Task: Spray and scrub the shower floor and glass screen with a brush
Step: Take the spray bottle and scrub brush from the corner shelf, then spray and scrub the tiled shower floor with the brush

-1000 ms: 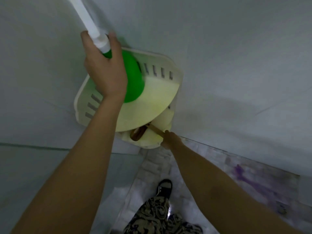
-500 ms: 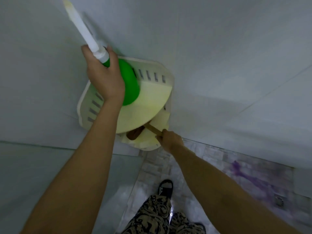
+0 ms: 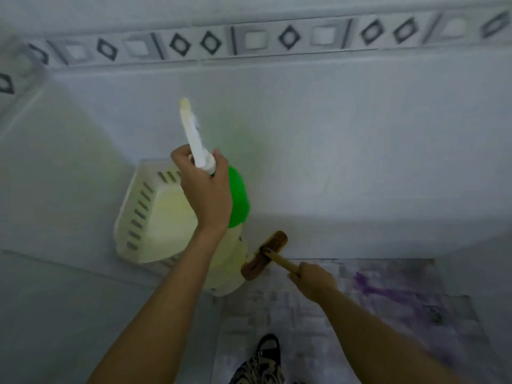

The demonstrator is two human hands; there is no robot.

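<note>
Green bottle [image 3: 237, 198], brown brush [image 3: 264, 254], cream shelf [image 3: 155, 214], grey-diamond tile border [image 3: 277, 37], purple-stained floor [image 3: 388, 295].

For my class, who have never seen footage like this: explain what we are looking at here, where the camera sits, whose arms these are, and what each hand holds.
There is no machine here. A person wears one wide-angle camera on the head, so the single picture looks forward and down along their own two bare arms, and the wide lens bends straight lines.

The left hand has its grip around a green spray bottle with a long white nozzle pointing up at the tiled wall. The right hand holds the handle of a brown scrubbing brush, whose head is near the bottom of the wall.

Behind the left arm a cream plastic corner shelf is fixed to the wall. Below lies the shower floor, with a purple stain to the right. At the bottom edge you see the person's patterned trousers and a dark sandal.
</note>
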